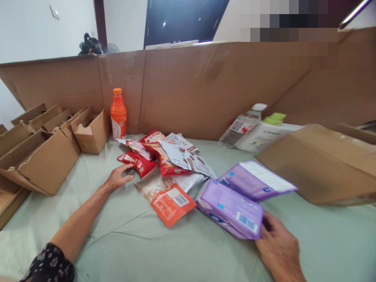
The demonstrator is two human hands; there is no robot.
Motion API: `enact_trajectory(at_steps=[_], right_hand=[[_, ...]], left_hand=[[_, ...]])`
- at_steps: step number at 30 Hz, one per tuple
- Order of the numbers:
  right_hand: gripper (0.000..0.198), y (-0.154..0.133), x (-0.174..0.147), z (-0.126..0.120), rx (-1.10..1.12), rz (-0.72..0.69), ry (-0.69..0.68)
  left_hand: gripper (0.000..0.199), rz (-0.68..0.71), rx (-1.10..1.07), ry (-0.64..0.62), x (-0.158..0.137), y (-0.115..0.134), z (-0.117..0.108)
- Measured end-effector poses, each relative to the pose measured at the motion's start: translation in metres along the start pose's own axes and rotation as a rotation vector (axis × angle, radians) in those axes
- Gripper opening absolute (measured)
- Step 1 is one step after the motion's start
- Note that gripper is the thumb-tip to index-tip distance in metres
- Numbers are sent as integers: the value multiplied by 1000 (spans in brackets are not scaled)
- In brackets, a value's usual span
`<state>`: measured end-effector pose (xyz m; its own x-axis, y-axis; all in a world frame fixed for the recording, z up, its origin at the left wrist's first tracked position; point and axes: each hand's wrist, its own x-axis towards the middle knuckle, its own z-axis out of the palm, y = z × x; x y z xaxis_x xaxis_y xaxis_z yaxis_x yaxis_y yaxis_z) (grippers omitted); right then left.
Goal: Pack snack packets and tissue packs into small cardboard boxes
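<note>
At the left of the snack pile, my left hand (120, 177) is open, fingers stretched out by a small red snack packet (140, 163). Whether the fingertips touch that packet I cannot tell. My right hand (279, 239) grips the near right end of a purple tissue pack (230, 209); some of its fingers are hidden behind the pack. Just beyond lies a second purple tissue pack (258, 182). An orange and beige pouch (169, 199) lies between my hands. White pouches (188, 154) and a larger red snack bag (167, 160) overlap behind it.
Open cardboard boxes (55, 156) stand at the left. An orange drink bottle (118, 113) is upright by the cardboard wall (182, 90). At the right, a clear bottle (242, 125) and a white bottle with a green cap (264, 135) lean behind a large cardboard box (317, 164).
</note>
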<state>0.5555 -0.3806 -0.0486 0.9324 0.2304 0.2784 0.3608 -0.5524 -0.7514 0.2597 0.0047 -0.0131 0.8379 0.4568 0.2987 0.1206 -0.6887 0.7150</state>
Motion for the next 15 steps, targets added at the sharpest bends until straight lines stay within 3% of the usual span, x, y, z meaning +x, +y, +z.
enact_trajectory(at_steps=[3,8,15], right_hand=[[48,-2,0,3,87,71,-12],[54,-2,1,8,146,51,8],[47,-5,4,12,210,-22,24]], left_hand=[[40,12,9,1,3,-1,-2],[47,14,51,22,10,-4,-3],[67,-1,196,96,17,0,3]])
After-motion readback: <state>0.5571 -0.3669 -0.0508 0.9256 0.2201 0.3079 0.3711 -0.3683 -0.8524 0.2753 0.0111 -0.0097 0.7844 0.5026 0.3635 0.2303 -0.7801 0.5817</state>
